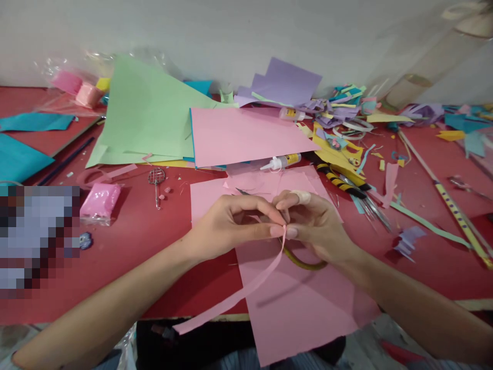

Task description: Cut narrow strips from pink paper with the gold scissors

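One skinny pink paper strip (246, 292) runs diagonally from its low left free end up to where the left hand (227, 226) and right hand (327, 226), equally close, both look clamped on its tip, olive loop (307, 265) just below.

Soft, moderate indoor light; fine detail slightly hazy.
Light seems to fall from above, laying a diffuse shadow of the ring (308, 266) on the pink sheet (308, 321) toward 5 o'clock. The clear plastic bag (49, 67) glints at 10 o'clock. Wide-angle stretch lengthens the forearms (111, 303) at 4 and 8 o'clock; scraps (464, 122) between 2 and 3 look soft; coarse pixel blocks (38, 231) mask a patch near 9.
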`<control>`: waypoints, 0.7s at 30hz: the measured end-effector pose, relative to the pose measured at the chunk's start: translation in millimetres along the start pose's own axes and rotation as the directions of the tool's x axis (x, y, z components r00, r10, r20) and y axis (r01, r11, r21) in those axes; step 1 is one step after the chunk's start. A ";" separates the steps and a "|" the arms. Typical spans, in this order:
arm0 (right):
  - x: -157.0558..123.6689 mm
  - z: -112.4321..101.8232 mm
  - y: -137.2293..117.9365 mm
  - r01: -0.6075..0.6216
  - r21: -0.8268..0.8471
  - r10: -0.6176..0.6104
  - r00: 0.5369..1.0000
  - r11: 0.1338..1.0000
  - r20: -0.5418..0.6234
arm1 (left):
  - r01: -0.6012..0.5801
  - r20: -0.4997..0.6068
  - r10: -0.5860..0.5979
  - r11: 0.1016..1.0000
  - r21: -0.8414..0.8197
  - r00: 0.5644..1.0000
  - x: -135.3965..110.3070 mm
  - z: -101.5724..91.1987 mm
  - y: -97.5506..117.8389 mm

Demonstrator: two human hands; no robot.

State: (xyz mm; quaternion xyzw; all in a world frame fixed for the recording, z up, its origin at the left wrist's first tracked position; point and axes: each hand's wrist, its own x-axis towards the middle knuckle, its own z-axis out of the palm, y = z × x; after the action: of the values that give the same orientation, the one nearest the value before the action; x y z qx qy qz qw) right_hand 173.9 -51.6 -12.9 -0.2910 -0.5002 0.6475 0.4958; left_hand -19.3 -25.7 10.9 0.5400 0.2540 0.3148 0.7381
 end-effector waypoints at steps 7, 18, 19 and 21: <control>-2.2 1.2 2.9 -0.089 0.026 0.091 0.990 0.996 -0.110 | -0.073 -0.153 0.137 0.930 0.361 0.979 -2.1 4.2 7.7; -4.1 11.5 -4.7 -0.125 -0.143 0.087 0.965 0.982 -0.247 | -0.036 -0.304 0.228 0.848 0.528 0.925 -0.1 8.1 3.4; -4.3 12.4 -5.7 -0.132 -0.153 0.089 0.962 0.979 -0.257 | -0.037 -0.308 0.233 0.846 0.532 0.922 -0.2 8.6 3.3; -4.7 13.6 -7.3 -0.133 -0.155 0.090 0.962 0.979 -0.256 | -0.031 -0.319 0.229 0.852 0.523 0.919 -0.5 9.5 3.3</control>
State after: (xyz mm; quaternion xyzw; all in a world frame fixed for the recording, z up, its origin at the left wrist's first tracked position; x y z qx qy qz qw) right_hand 166.1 -60.7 -2.1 -0.4388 -0.4709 0.5877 0.4902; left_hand -13.5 -31.4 16.8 0.6621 0.4246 0.3827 0.4846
